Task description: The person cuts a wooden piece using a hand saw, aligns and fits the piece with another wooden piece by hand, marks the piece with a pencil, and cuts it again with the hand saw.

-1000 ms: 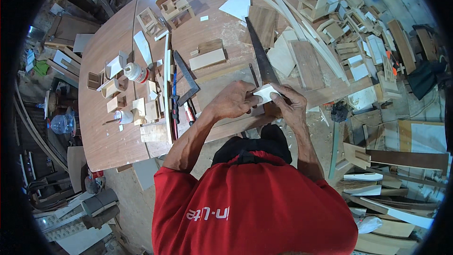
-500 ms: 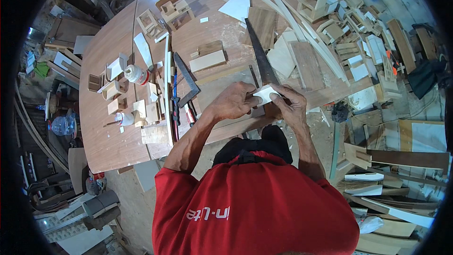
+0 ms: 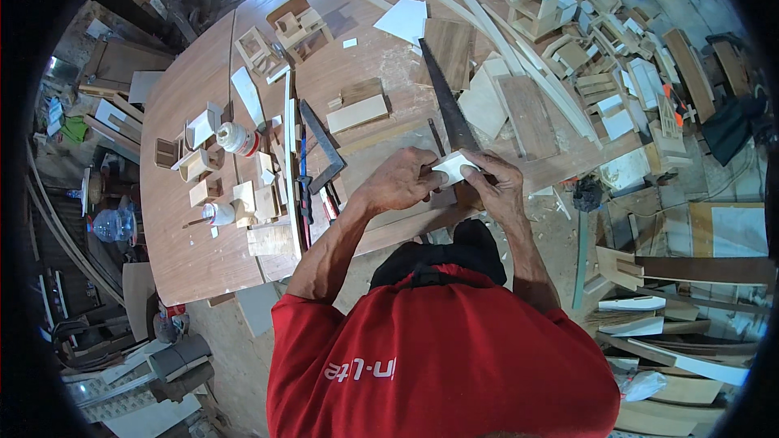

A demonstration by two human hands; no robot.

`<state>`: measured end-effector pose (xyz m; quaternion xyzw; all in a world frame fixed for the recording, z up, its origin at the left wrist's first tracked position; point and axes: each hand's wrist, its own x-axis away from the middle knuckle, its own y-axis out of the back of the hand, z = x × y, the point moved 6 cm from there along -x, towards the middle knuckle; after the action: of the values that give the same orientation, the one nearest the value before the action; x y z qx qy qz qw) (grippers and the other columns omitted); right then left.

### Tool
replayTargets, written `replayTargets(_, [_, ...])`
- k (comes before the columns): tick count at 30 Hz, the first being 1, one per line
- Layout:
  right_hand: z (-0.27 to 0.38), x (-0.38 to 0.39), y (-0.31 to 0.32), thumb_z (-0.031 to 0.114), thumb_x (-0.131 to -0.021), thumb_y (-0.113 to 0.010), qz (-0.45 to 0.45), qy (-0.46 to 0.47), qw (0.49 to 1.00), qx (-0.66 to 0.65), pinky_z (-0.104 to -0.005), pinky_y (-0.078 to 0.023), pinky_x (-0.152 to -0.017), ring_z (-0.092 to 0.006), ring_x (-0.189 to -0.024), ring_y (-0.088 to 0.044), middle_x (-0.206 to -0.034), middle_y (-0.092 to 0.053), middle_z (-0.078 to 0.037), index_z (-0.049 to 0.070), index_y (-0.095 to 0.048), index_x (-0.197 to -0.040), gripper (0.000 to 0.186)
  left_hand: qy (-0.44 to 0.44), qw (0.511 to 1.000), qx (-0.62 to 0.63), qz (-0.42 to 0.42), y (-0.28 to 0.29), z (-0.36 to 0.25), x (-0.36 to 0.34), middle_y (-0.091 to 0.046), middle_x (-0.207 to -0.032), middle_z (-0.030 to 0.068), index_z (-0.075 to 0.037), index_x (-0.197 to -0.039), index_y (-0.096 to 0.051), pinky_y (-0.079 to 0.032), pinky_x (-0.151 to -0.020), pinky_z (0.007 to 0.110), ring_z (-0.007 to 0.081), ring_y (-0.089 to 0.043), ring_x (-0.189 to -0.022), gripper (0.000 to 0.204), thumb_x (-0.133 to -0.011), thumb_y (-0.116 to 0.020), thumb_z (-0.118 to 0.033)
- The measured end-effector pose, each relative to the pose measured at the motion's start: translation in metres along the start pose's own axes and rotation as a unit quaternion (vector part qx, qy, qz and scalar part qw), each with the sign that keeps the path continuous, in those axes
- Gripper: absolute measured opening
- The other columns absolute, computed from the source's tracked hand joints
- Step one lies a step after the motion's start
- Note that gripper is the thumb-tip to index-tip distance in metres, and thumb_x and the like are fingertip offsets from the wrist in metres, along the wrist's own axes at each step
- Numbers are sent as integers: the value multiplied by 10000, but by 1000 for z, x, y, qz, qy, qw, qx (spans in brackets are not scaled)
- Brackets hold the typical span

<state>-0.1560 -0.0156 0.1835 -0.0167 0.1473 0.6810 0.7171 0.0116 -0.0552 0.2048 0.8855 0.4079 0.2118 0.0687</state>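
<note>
Between my two hands is a small pale wooden block, held above the near edge of the table. My left hand pinches its left end, fingers closed on it. My right hand grips the right end, thumb lying across the face. Just beyond the hands lies a handsaw, its dark blade pointing away; its handle end is hidden by my right hand. Left of the saw, a thin dark strip rests on the table. A metal try square lies left of my left hand.
The brown table carries a glue bottle, a small jar, little wooden chairs and a pale board. Long strips run along the right. Many wooden pieces pile up beyond them, with stacked offcuts at lower right.
The pale block has turned slightly in my fingers and shows its face at a different slant. Both hands keep hold of it. The whole view has shifted a little.
</note>
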Motion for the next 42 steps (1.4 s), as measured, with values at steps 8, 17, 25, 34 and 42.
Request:
replayTargets(8, [15,-8,-1,6,-837,-705,-29,30,999,-30,-280,-505,-771,-166,-897,-635,-991,-692,-130,-13,-702,-1080,244,-63,998,-4,-14,6,3,2,-604,-752,70,48,-921,-616,-466,-596,287,118,-577,-653,173,-916,-625,-125])
replayTargets(17, [3,-9,2,-73,-747,-763,-45,53,993,-98,-288,-531,-764,-179,-905,-655,-977,-692,-141,-19,-705,-938,207,-65,996,8,-64,13,8,10,-617,-657,68,40,-915,-651,-444,-554,299,123,-578,-607,164,-891,-643,-122])
replayTargets(25, [6,-10,17,70,-867,-705,-86,85,983,-138,-223,-501,-674,-113,-798,-613,-897,-661,-93,-10,-679,-883,85,-59,995,29,-74,20,5,14,-613,-671,61,43,-961,-646,-444,-567,278,106,-576,-621,180,-901,-633,-126])
replayTargets(34, [-13,-25,-5,217,-914,-663,66,-204,957,-195,-202,-341,-476,-34,-554,-454,-646,-583,7,2,-694,-846,228,-68,996,21,-61,17,7,13,-625,-724,59,44,-984,-644,-462,-584,270,106,-585,-640,195,-903,-645,-133])
replayTargets(42, [-27,-26,-15,233,-951,-617,81,-182,960,-195,-205,-375,-509,-38,-583,-469,-711,-597,5,22,-706,-912,232,-39,996,45,-59,17,16,11,-623,-730,64,49,-963,-641,-464,-585,270,102,-575,-650,210,-907,-644,-153])
